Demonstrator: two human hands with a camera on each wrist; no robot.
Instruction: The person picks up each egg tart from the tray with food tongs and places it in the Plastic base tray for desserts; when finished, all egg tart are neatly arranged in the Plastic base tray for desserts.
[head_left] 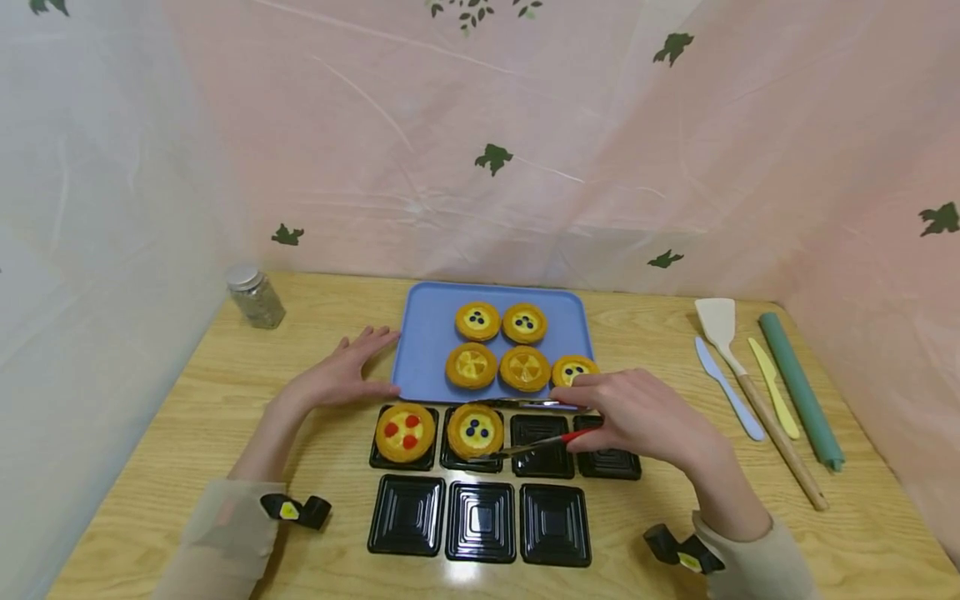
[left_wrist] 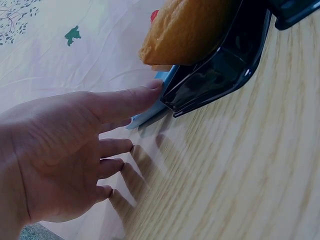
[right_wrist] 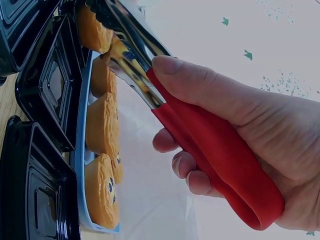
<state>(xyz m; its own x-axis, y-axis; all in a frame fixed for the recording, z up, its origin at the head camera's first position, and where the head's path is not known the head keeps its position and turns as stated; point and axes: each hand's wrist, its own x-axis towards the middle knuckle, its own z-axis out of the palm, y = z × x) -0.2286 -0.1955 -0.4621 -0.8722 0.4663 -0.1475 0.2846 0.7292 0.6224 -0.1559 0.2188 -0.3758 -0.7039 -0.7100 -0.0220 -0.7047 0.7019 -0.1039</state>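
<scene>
My right hand (head_left: 645, 417) grips red-handled metal tongs (right_wrist: 210, 145), thumb on one arm and fingers round the other. In the head view the tongs' two arms reach left, one on each side of a blueberry tart (head_left: 476, 432) that sits at a black square tray in the upper row. Left of it, a tart with red berries (head_left: 405, 432) sits in another black tray (left_wrist: 215, 80). My left hand (head_left: 347, 372), fingers extended, rests at the left edge of the blue tray (head_left: 423, 333), thumb near its front corner. Several tarts stand on the blue tray, with blueberry or orange-wedge tops.
Several black square trays (head_left: 555, 525) stand in two rows in front. At the right lie a white spatula (head_left: 716, 322), a blue knife (head_left: 727, 387), a yellow knife (head_left: 774, 386) and a green roll (head_left: 801, 390). A lidded glass jar (head_left: 257, 297) stands back left.
</scene>
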